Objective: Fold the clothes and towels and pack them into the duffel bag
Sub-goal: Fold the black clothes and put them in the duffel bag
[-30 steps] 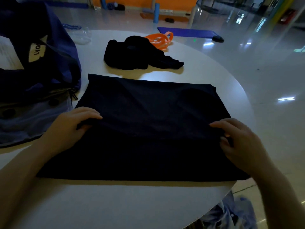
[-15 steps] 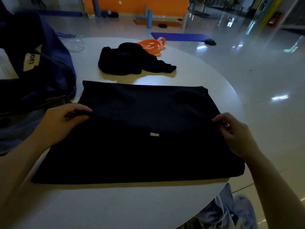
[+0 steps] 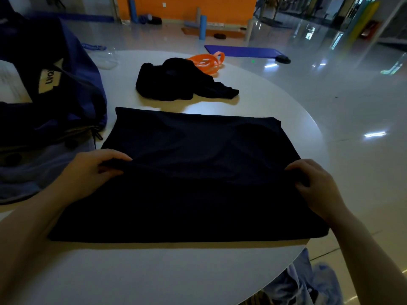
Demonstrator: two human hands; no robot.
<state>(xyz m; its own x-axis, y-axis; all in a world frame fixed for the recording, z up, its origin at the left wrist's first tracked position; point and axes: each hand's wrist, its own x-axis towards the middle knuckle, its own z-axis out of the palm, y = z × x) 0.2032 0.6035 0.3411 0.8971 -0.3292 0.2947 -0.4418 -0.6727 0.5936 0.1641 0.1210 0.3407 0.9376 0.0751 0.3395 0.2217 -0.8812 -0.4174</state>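
Folding the dark garment (image 3: 198, 172) at the worktop's (image 3: 154, 271) near edge.
Left hand (image 3: 88, 172) and right hand (image 3: 317, 186) each pinch a side edge; lift evenly, keeping the fold line straight.

The dark cloth (image 3: 198, 177) covers the middle of the round table (image 3: 154, 271), with bare tabletop along the near edge and the right rim. On the left the blue duffel bag (image 3: 55, 102) crowds the cloth's edge, apparently touching it. Behind, a bare strip separates the cloth from a crumpled black garment (image 3: 176, 84) and orange bands (image 3: 208, 62).
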